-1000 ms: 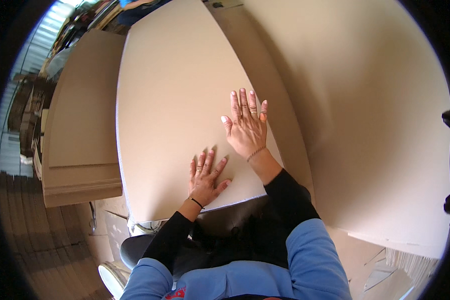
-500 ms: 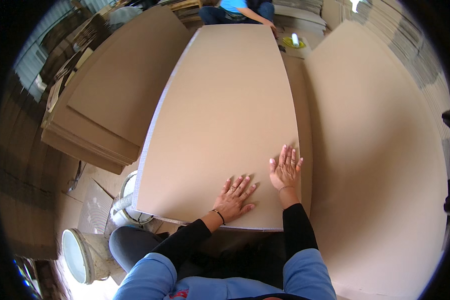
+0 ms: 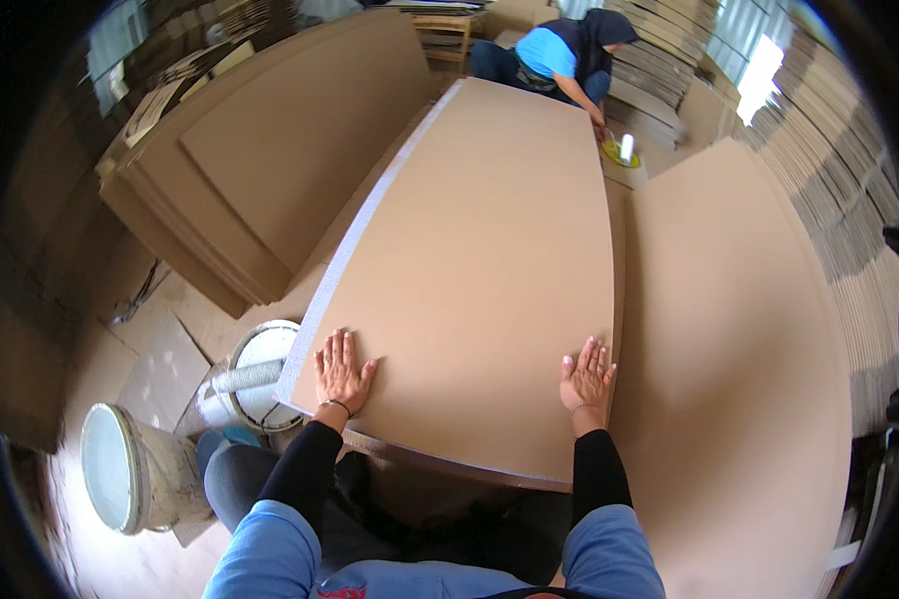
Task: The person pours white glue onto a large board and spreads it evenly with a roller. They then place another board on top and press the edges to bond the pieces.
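Observation:
A large brown cardboard sheet (image 3: 479,260) lies in front of me, with a whitish strip (image 3: 375,205) showing along its left edge. Near the sheet's front left corner, my left hand (image 3: 341,373) rests flat with the fingers spread. My right hand (image 3: 586,377) lies on the same sheet close to its right edge, fingers stretched forward. Neither hand grips anything. More board shows beneath the front edge.
A co-worker (image 3: 549,60) crouches at the far end beside a white roller (image 3: 626,148) on a yellow tray. Left stands a board stack (image 3: 270,150). A paint roller (image 3: 248,376) lies across one bucket near another white bucket (image 3: 115,469). Another large sheet (image 3: 739,349) leans right.
My left hand has slid left across the sheet to its front left corner. The right hand has shifted slightly nearer to me along the right edge. The view has tilted.

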A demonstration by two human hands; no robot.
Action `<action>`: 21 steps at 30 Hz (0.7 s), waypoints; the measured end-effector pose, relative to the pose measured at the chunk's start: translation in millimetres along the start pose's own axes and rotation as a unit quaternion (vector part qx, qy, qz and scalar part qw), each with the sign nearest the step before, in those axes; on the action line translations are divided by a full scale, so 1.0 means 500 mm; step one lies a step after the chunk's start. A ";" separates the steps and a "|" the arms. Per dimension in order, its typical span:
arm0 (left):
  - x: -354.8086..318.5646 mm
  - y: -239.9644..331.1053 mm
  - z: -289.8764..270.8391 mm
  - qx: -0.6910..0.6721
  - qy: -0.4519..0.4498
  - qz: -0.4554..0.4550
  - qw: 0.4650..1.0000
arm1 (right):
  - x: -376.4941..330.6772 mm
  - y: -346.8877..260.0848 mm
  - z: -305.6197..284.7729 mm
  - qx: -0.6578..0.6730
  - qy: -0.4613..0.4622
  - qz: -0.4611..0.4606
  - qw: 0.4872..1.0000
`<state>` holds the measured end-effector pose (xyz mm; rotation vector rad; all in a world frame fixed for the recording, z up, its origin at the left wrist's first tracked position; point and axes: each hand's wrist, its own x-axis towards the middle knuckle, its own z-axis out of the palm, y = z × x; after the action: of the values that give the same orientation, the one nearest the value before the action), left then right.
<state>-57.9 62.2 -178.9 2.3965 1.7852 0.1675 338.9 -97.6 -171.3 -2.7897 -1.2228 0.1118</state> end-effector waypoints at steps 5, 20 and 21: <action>-0.005 0.014 -0.025 -0.018 0.014 -0.006 1.000 | -0.043 -0.033 -0.003 -0.043 -0.001 -0.013 0.999; -0.018 0.005 -0.014 -0.072 0.074 -0.003 0.995 | -0.181 -0.103 0.014 -0.004 0.014 -0.005 1.000; -0.017 0.004 -0.012 -0.074 0.085 -0.003 0.994 | -0.180 -0.101 0.016 0.002 0.016 -0.003 1.000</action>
<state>-59.2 53.9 -172.7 2.3335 1.7802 0.4998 240.5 -129.1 -170.8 -2.7729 -1.2221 0.0675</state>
